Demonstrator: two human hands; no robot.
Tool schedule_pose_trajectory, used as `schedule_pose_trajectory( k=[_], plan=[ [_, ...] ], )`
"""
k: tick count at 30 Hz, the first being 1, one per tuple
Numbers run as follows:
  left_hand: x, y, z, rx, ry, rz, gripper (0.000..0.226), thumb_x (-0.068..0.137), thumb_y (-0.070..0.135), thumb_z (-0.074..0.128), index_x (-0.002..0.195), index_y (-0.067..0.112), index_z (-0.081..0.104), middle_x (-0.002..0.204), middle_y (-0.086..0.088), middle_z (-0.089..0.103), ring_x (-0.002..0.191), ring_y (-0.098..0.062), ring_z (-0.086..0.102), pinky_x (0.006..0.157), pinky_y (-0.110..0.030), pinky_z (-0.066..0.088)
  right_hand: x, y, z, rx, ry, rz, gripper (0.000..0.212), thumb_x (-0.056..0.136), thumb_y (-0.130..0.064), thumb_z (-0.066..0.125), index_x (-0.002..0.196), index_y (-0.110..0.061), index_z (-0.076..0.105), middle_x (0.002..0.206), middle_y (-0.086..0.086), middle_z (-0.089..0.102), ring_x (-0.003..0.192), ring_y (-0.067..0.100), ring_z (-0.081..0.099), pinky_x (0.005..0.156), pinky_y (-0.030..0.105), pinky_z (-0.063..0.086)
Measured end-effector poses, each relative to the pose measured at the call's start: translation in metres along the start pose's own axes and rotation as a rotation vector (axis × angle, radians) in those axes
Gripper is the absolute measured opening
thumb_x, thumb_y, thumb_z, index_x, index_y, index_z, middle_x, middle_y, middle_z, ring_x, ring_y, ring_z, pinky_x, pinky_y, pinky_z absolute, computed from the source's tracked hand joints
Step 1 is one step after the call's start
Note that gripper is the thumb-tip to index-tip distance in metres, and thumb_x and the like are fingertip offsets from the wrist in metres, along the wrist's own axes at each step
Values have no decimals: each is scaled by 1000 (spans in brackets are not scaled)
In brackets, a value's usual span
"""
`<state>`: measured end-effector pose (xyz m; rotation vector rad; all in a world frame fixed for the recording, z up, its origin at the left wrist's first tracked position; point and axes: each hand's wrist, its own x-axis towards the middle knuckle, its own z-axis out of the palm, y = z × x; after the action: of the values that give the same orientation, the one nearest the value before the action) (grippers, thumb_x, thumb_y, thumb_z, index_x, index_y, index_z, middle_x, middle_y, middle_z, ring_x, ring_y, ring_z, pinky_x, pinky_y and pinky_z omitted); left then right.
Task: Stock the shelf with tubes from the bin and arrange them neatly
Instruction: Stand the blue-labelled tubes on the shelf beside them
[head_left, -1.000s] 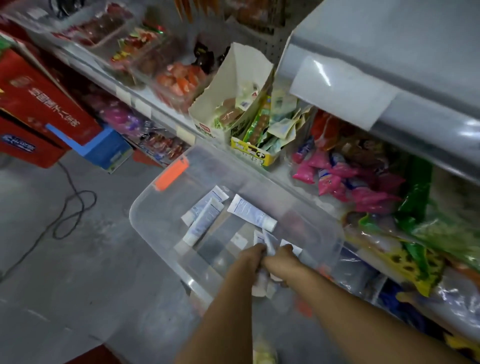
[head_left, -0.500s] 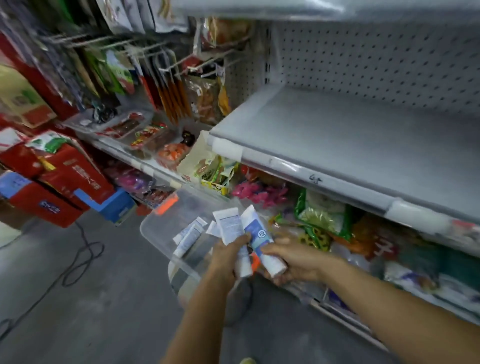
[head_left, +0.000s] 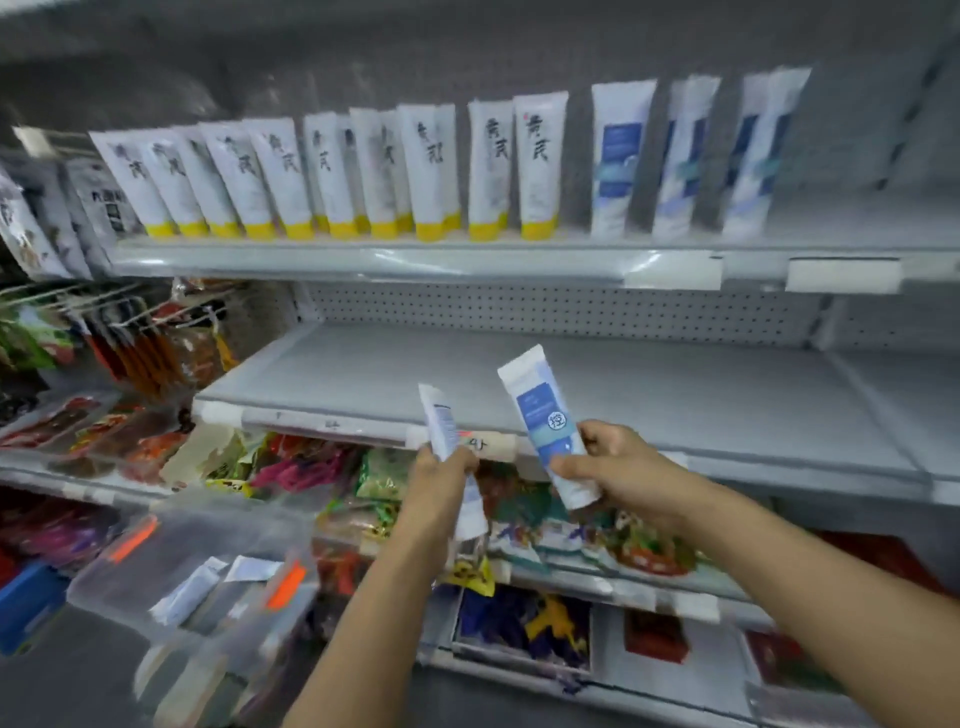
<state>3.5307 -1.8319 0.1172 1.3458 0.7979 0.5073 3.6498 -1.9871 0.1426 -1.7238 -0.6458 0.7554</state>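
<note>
Both forearms reach toward the grey shelf (head_left: 675, 405), left hand (head_left: 441, 486) fingers curled round a white tube (head_left: 440, 423), right hand (head_left: 621, 467) fingers pinching a blue-labelled tube (head_left: 540, 415) that tilts above them.

Viewpoint: head camera, worn at eye level, with the person standing right at the store shelving.
Facing: forward and a touch down, onto the grey middle shelf (head_left: 675, 405), with the pegboard back wall (head_left: 519, 309) at the far end.
Nearness: close in. Both forearms come up from the near edge, the left hand (head_left: 441, 470) gripping the left tube (head_left: 440, 423) and the right hand (head_left: 618, 462) gripping the right tube (head_left: 543, 415), dead centre.
Top of frame: the row of standing tubes (head_left: 332, 171) runs left to right.
Near left: the clear bin (head_left: 171, 535), low down.
Lens: wide, shelf lines bowing, edges smeared.
</note>
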Motion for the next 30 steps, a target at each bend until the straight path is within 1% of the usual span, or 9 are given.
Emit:
schedule_pose_trajectory(
  k=[4, 8, 11, 13, 16, 21, 26, 28, 30],
  plan=[
    [-23, 40, 75, 40, -155, 71, 40, 84, 10, 55, 120, 1, 44, 89, -11, 51, 75, -24, 52, 67, -35, 48, -42, -22, -72, 75, 153, -47, 30, 87, -8, 67, 116, -7, 58, 107, 12, 69, 85, 24, 68, 61, 29, 54],
    [-42, 81, 125, 170, -385, 261, 41, 89, 16, 67, 126, 13, 49, 112, -7, 64, 96, -18, 63, 77, -32, 54, -63, -44, -126, 178, 287, -135, 30, 89, -8, 64, 118, -12, 58, 110, 15, 69, 93, 28, 68, 70, 40, 59],
    [-46, 108, 152, 167, -468, 389, 53, 82, 14, 75, 129, 15, 52, 117, -3, 66, 105, -17, 64, 84, -29, 55, -66, -60, -160, 168, 362, -230, 29, 90, -10, 64, 118, -15, 59, 111, 9, 70, 98, 25, 67, 74, 38, 58],
    [-43, 124, 166, 159, -482, 445, 56, 79, 14, 78, 128, 18, 53, 114, 2, 67, 102, -13, 65, 84, -25, 55, -64, -72, -178, 149, 413, -296, 28, 89, -9, 64, 117, -14, 62, 108, 7, 71, 94, 21, 67, 72, 32, 55],
    [-34, 145, 180, 144, -470, 520, 58, 76, 14, 80, 129, 19, 54, 110, 5, 67, 94, -8, 67, 79, -22, 56, -53, -91, -199, 117, 491, -376, 26, 88, -9, 66, 113, -15, 64, 106, 6, 73, 90, 18, 68, 76, 36, 52],
    [-14, 174, 197, 154, -453, 599, 50, 78, 14, 79, 121, 23, 56, 86, 11, 61, 62, 7, 62, 65, -15, 55, -21, -125, -231, 15, 680, -441, 29, 86, -10, 70, 112, -17, 62, 103, 2, 70, 87, 14, 67, 69, 25, 52],
    [3, 192, 214, 206, -426, 667, 56, 78, 15, 79, 126, 24, 52, 82, 21, 56, 59, 16, 59, 69, -12, 54, 19, -138, -265, -89, 793, -360, 40, 77, -7, 78, 114, -13, 62, 106, 7, 70, 94, 24, 68, 85, 44, 57],
    [8, 195, 222, 233, -393, 696, 62, 77, 18, 80, 130, 23, 49, 83, 21, 54, 59, 18, 57, 69, -11, 53, 33, -137, -273, -166, 792, -309, 43, 75, -6, 79, 114, -12, 62, 107, 8, 70, 95, 26, 68, 90, 47, 55],
    [12, 195, 230, 258, -347, 725, 64, 75, 22, 82, 129, 20, 49, 85, 20, 54, 65, 13, 58, 74, -16, 55, 43, -135, -280, -223, 782, -276, 45, 75, -4, 78, 117, -10, 61, 109, 10, 69, 96, 26, 67, 92, 45, 54]
  ],
)
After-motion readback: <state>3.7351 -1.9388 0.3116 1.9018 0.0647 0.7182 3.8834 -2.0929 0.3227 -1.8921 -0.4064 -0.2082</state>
